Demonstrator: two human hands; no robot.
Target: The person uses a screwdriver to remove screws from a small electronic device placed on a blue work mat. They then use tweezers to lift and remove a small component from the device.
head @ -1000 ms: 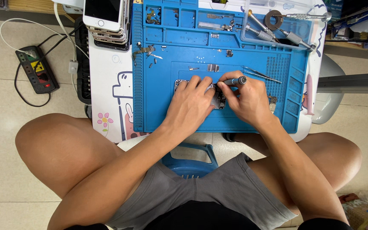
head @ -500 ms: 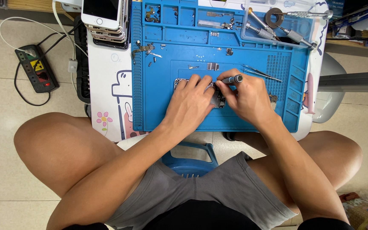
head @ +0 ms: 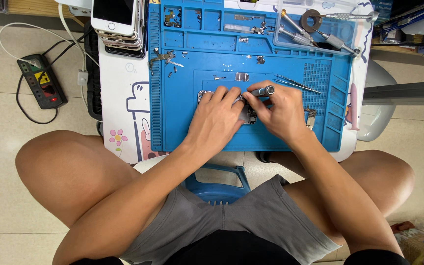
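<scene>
1. Left hand [head: 217,120] flat over the opened phone [head: 248,114], fingers curled down, pressing and pinning it to the mat.
2. Right hand [head: 280,113] closed around a small screwdriver [head: 262,91], pinch grip, metal cap end pointing up and right; tip hidden between the two hands.
3. Opened phone mid-mat on the blue repair mat [head: 290,59], mostly covered by both hands; only slivers of its innards visible at left edge and between the thumbs.
4. Tweezers [head: 298,84] lying on the mat just right of the screwdriver, untouched.
5. Small metal parts [head: 242,76] loose on the mat just above the hands; more brackets and screws [head: 165,58] near the mat's upper left.
6. Clear tray [head: 320,24] at top right holding spare screwdrivers and a metal ring.
7. Stack of phones [head: 116,19] at top left, beside the mat.
8. Power strip [head: 41,81] on the floor, far left, cable looping up.
9. Blue stool [head: 217,184] under the seated person, between bare knees.
</scene>
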